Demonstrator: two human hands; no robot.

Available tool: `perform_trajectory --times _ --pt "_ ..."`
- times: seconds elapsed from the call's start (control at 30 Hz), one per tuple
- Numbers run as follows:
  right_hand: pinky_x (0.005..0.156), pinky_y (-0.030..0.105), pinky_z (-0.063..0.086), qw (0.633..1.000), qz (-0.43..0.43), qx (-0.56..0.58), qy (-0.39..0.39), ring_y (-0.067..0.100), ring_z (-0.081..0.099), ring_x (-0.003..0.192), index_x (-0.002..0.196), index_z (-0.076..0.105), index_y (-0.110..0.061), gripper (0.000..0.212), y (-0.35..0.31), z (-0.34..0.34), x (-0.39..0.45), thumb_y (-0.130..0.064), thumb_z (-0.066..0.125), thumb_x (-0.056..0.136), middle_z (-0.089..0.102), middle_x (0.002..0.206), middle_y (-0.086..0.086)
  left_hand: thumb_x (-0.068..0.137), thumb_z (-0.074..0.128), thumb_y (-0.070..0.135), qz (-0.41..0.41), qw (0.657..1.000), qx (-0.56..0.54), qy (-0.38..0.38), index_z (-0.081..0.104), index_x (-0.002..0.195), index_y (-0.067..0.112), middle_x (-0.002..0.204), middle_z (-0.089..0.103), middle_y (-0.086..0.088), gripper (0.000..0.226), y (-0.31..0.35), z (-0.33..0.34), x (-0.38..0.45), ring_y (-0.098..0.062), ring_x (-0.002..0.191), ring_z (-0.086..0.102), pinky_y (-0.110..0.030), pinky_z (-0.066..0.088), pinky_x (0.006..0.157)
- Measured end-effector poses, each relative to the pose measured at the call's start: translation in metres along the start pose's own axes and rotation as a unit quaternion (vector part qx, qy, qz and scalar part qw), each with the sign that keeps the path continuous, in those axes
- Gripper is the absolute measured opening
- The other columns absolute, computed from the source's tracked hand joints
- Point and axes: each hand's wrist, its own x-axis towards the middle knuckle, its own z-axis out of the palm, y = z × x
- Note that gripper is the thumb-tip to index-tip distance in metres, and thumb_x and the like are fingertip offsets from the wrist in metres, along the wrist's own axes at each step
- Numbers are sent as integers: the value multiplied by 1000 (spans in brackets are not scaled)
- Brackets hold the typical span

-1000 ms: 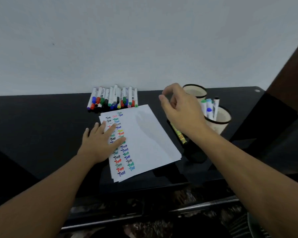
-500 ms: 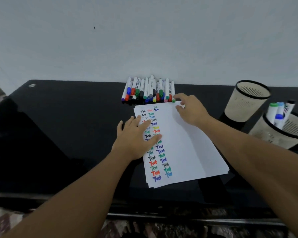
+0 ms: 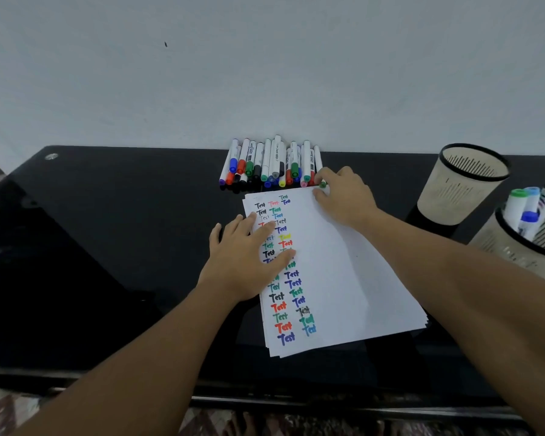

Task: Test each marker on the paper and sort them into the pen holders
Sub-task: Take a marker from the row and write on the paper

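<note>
My right hand (image 3: 343, 196) is at the far right corner of the paper (image 3: 334, 272), its grip closing on the green-capped marker (image 3: 321, 179) that lies last on the right of the marker row (image 3: 271, 165). My forefinger is over the marker and my thumb sits on its near side, so I judge it pinched at the cap end, though my knuckles hide most of the contact. That marker's long axis runs away from the paper toward the wall, cap nearest the paper, so the lift should be a pull back along that line toward me.

My left hand (image 3: 246, 256) lies flat and spread on the left edge of the paper, over the column of written test words, holding the stack down on the tabletop (image 3: 107, 247); it grips nothing.

Of my two hands the right is the nearer to the row. To the right of the paper stand the two pen holders: the farther holder (image 3: 463, 184) looks empty from here, while the nearer holder (image 3: 523, 250) already has several markers upright in it.
</note>
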Motion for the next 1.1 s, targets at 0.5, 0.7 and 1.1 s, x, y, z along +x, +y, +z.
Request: perform_trajectory --times 0.5,0.7,1.1 --pt "74 35 42 999 24 -26 15 25 48 93 138 55 -32 32 15 -3 2 -32 43 108 49 113 8 86 27 87 0 1000 -3 4 26 156 43 168 14 6 83 -1 0 -1 -17 155 4 -52 -5 124" --pt "72 35 43 999 4 -44 17 24 51 91 125 63 -27 27 14 -7 4 -32 43 108 51 109 6 86 27 87 -2 1000 0 -1 25 156 44 168 13 7 82 0 -2 0 -17 155 3 -52 -5 124" --pt "79 42 53 965 -126 57 222 27 60 90 120 65 -7 20 11 -39 -26 -15 60 103 62 110 14 86 28 86 0 1000 -7 11 28 155 43 168 16 6 82 -3 0 -1 -17 155 6 -51 -4 125"
